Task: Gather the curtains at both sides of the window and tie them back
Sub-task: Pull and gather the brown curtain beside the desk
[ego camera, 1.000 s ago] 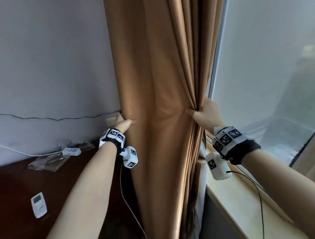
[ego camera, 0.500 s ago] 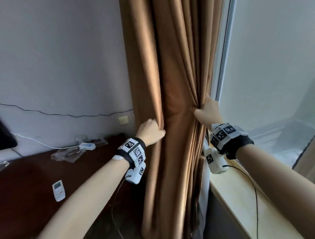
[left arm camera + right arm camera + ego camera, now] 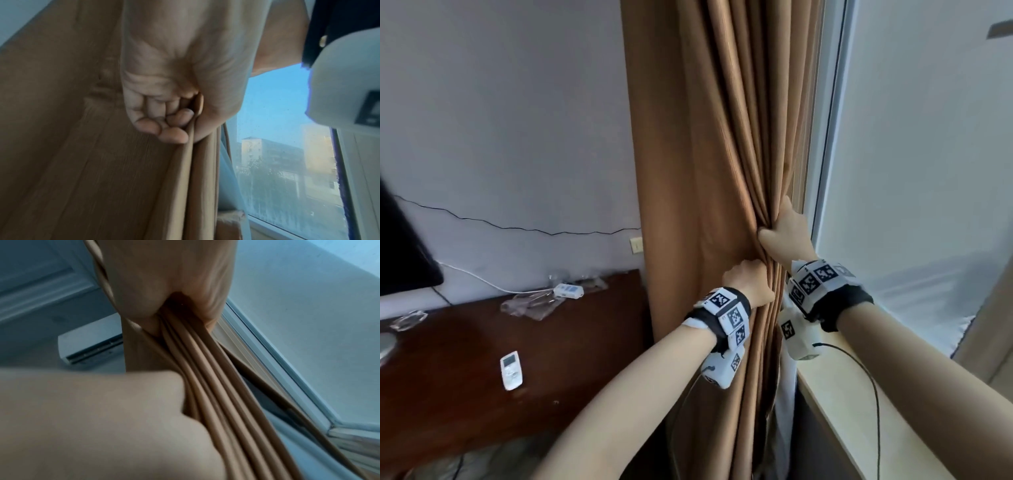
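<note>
A tan curtain [image 3: 709, 164] hangs at the left side of the window [image 3: 914, 164], drawn into tight vertical pleats. My right hand [image 3: 786, 236] grips the bunched pleats at the window-side edge, thumb across the front. Just below and to its left, my left hand [image 3: 748, 282] is a fist holding a fold of the same curtain. In the left wrist view the curled fingers [image 3: 164, 120] pinch a fold of curtain [image 3: 82, 162]. In the right wrist view the right hand [image 3: 168, 293] clamps the pleats [image 3: 205, 369], with the left forearm [image 3: 92, 418] close beside them. No tie-back shows.
A dark wooden desk [image 3: 465, 394] stands left of the curtain, bearing a white remote [image 3: 511, 370], plastic wrapping and a white adapter [image 3: 568, 290]. A dark monitor [image 3: 400, 250] edges in at far left. The window sill [image 3: 859, 428] runs along the right under my right forearm.
My left hand has moved right from the curtain's wall-side edge, dragging fabric with it, and now sits just below my right hand. The curtain is bunched narrower. The right hand has kept its grip.
</note>
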`<state>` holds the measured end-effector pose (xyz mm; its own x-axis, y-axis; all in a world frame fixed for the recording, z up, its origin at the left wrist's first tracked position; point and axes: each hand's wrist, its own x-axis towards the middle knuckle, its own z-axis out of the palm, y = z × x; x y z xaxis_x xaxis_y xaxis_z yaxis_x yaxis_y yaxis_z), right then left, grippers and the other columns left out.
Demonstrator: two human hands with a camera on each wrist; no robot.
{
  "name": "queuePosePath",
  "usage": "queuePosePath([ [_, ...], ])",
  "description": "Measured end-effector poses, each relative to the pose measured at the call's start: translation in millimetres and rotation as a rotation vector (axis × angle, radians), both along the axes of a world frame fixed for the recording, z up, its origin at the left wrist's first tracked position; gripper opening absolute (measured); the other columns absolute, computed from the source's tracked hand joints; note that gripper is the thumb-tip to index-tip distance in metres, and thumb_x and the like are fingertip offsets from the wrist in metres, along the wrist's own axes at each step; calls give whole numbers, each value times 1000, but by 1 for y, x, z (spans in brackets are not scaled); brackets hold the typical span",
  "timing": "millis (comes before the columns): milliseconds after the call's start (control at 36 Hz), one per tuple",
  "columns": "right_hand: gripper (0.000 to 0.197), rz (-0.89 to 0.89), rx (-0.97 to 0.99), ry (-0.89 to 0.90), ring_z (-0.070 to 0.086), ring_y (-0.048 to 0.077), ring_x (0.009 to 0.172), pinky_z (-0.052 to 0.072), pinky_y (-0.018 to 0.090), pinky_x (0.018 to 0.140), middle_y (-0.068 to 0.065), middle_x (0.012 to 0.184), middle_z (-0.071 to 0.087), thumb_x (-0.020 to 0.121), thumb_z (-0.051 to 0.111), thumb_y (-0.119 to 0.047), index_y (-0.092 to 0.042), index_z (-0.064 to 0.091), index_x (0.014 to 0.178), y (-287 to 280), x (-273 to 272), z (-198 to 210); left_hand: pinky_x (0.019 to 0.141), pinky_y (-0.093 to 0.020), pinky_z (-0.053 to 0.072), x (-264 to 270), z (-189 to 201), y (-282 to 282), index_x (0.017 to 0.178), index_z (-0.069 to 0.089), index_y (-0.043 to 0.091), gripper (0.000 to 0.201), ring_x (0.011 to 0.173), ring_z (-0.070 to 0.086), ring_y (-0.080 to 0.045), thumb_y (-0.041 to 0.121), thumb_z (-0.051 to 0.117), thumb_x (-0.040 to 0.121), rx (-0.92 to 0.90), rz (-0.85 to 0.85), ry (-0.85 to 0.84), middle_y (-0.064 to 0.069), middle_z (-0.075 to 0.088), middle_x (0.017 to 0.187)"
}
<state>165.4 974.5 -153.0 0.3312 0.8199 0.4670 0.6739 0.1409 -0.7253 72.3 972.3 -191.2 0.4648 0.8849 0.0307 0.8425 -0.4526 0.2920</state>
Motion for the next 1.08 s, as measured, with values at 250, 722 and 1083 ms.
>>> queuePosePath([
  [250, 90, 91, -33, 166, 54, 14, 100, 45, 28, 88, -3, 114, 56, 64, 72, -68, -13, 44, 130, -2, 5, 5, 83, -39, 51, 8, 2, 8, 106, 57, 6, 27, 102, 61, -35, 17, 56, 82, 0, -87, 66, -14, 62, 110],
  [722, 41, 54, 25, 25, 55, 14, 82, 37, 4, 57, -1, 94, 61, 80, 60, -4, -11, 52, 119, 3, 20, 2, 91, -32, 44, -133, -18, 167, 100, 57, 14, 46, 106, 60, -27, 53, 69, 78, -72, 536, -800, -9, 64, 114],
  [1083, 34, 15, 39, 5, 48, -5, 71, 35, -4, 54, -7, 83, 54, 83, 61, -3, -8, 53, 116, 12, 17, -1, 108, -41, 38, -151, -41, 248, 144, 33, 10, 90, 123, 53, -30, 22, 84, 70, -234, 499, -921, -17, 54, 133],
])
